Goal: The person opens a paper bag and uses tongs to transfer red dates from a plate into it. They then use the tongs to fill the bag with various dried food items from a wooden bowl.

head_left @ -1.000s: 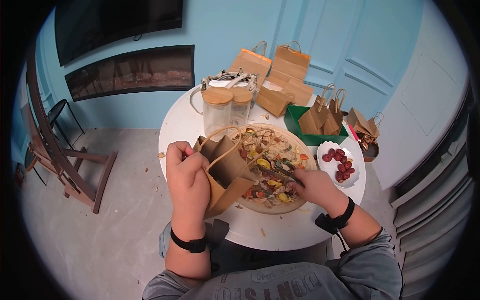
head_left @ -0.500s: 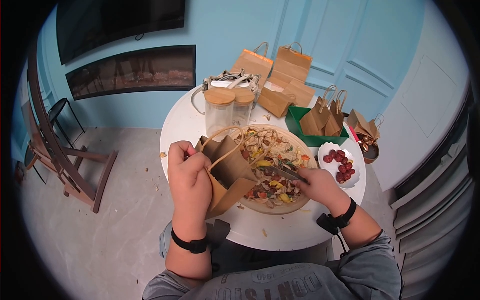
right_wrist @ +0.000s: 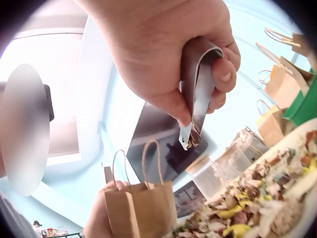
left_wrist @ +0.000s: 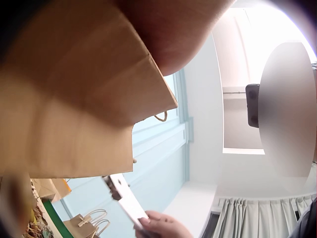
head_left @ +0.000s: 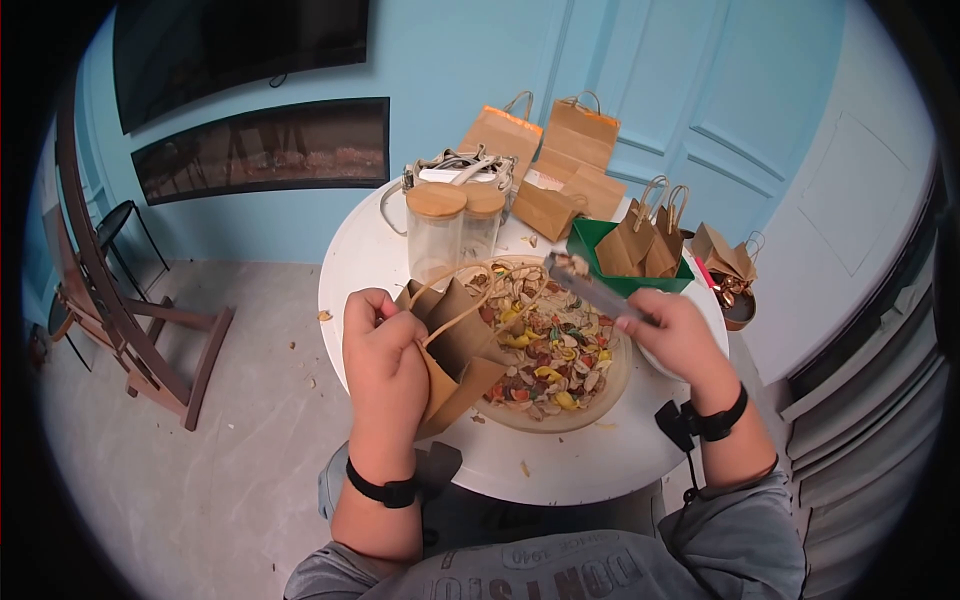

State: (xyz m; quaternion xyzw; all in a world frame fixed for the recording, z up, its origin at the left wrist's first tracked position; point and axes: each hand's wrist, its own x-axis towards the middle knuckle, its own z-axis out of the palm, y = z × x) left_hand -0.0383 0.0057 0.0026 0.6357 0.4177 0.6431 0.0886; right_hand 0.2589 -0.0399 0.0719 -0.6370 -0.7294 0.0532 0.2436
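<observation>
Round white table (head_left: 560, 465); left hand (head_left: 385, 360) grips paper bag (head_left: 455, 345), right hand (head_left: 675, 335) squeezes tongs (head_left: 590, 285).
Risk: small morsel (right_wrist: 194, 137) slips mid-air over tray (head_left: 615, 385); bag mouth narrow.

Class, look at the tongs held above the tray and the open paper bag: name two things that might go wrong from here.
1. The tongs pinch only a small piece at their tips, high over the tray; it might slip and drop before reaching the bag.
2. The left hand holds the bag tilted at the table edge; its mouth may sag, so the piece could miss.
</observation>
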